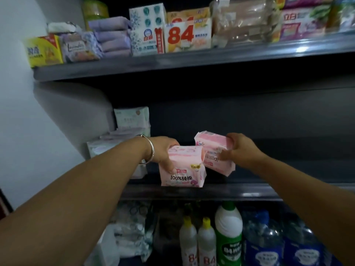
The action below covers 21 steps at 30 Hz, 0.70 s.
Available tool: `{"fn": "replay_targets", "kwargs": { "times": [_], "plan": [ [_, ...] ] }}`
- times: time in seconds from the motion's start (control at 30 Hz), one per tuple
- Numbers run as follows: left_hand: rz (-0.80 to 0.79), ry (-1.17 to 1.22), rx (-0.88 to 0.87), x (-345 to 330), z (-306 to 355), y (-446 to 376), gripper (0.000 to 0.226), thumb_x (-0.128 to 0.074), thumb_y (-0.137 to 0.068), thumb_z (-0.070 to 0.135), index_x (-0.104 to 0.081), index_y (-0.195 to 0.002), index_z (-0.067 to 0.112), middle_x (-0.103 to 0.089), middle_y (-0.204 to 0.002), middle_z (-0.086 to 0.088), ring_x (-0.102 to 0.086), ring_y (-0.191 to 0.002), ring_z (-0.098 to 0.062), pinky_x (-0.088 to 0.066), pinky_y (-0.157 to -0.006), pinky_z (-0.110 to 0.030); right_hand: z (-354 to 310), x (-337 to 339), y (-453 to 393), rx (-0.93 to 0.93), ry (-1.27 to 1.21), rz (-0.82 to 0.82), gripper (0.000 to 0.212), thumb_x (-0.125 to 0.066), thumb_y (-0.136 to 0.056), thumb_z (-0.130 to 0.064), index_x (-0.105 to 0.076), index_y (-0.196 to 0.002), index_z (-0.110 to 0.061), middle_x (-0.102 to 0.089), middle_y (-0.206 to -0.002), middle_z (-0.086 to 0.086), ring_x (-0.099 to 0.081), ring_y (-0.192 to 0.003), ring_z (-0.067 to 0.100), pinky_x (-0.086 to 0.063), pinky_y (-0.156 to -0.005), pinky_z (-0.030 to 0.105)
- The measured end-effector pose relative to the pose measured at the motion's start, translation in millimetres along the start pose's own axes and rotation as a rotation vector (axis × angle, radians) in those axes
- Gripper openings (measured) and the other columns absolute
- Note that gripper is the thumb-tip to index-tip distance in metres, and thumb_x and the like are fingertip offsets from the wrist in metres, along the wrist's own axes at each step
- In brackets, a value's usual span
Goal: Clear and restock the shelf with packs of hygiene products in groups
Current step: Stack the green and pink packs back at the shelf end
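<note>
Pink packs of hygiene products were the only goods near the middle of the middle shelf (288,191): one upright pink pack (184,169) stood at the shelf's front edge, and a second pink pack (215,152) hung tilted just behind and to its right, the two touching or nearly so. The left hand (163,150), a silver bangle (150,150) on its wrist, had its grip closed round the upright pack, thumb on the printed face and fingers over the top. The right hand (240,148) pinched the tilted pack by its right end, fingers curled over its top edge. At the shelf's left end, against the side wall, pale packs (132,120) were stacked, the left forearm crossing in front of the lower ones; the rest of the shelf to the right lay in dark shadow. The upper shelf (172,64) carried a crowded row: a yellow box (45,49) at its left corner, folded lilac packs (113,35), a white and blue tissue pack (147,27), a pack marked 84 (184,36) and clear-wrapped bundles (244,22) toward the right. Below the middle shelf stood two white bottles with yellow caps (197,240), a green and white bottle (228,233) and blue-labelled water jugs (265,240).
</note>
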<state>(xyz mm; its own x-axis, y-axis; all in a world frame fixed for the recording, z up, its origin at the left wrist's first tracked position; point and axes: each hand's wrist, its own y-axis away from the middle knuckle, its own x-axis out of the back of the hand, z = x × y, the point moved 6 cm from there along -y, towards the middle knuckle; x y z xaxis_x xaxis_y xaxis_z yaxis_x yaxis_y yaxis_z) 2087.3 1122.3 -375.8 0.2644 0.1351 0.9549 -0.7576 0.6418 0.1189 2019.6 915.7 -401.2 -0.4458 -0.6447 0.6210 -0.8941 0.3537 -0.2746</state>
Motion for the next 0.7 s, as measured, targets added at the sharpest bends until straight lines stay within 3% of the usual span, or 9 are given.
{"fn": "replay_targets", "kwargs": {
  "times": [0.13,0.3,0.5,0.7],
  "plan": [
    [0.042,-0.043,0.017,23.3,-11.4,-28.5,0.061,-0.081,-0.068,0.022,-0.050,-0.120,0.024,-0.059,-0.108,0.007,-0.055,-0.096,-0.014,-0.046,-0.077,-0.025,-1.5,-1.2,-33.7,-0.005,0.012,0.038,0.061,-0.076,-0.074,-0.009,-0.048,-0.129,-0.007,-0.048,-0.122,0.010,-0.054,-0.107,0.027,-0.053,-0.084,0.036],
    [0.063,-0.198,0.076,37.7,-32.9,-68.6,0.071,-0.081,-0.068,0.030,-0.046,-0.130,0.027,-0.053,-0.124,-0.002,-0.054,-0.110,-0.022,-0.047,-0.097,-0.041,-1.4,-10.8,-74.5,0.001,0.080,0.062,0.066,-0.078,-0.072,-0.014,-0.048,-0.130,-0.009,-0.048,-0.124,0.012,-0.051,-0.111,0.028,-0.051,-0.090,0.037],
    [0.020,-0.325,0.126,32.8,-49.6,-117.8,0.070,-0.073,-0.078,0.035,-0.038,-0.138,0.025,-0.046,-0.133,-0.004,-0.048,-0.118,-0.023,-0.042,-0.096,-0.032,14.2,-29.0,-114.8,-0.050,0.108,0.048,0.075,-0.078,-0.073,-0.019,-0.040,-0.138,-0.011,-0.042,-0.134,0.011,-0.043,-0.123,0.029,-0.043,-0.103,0.040],
    [-0.004,-0.561,0.200,11.7,-76.9,-158.6,0.076,-0.065,-0.082,0.041,-0.027,-0.145,0.021,-0.034,-0.146,-0.004,-0.033,-0.133,-0.025,-0.033,-0.109,-0.044,23.5,-47.7,-139.4,-0.049,0.121,0.014,0.075,-0.078,-0.074,-0.018,-0.040,-0.139,-0.006,-0.041,-0.139,0.012,-0.042,-0.128,0.029,-0.038,-0.107,0.035]
  ]
}}
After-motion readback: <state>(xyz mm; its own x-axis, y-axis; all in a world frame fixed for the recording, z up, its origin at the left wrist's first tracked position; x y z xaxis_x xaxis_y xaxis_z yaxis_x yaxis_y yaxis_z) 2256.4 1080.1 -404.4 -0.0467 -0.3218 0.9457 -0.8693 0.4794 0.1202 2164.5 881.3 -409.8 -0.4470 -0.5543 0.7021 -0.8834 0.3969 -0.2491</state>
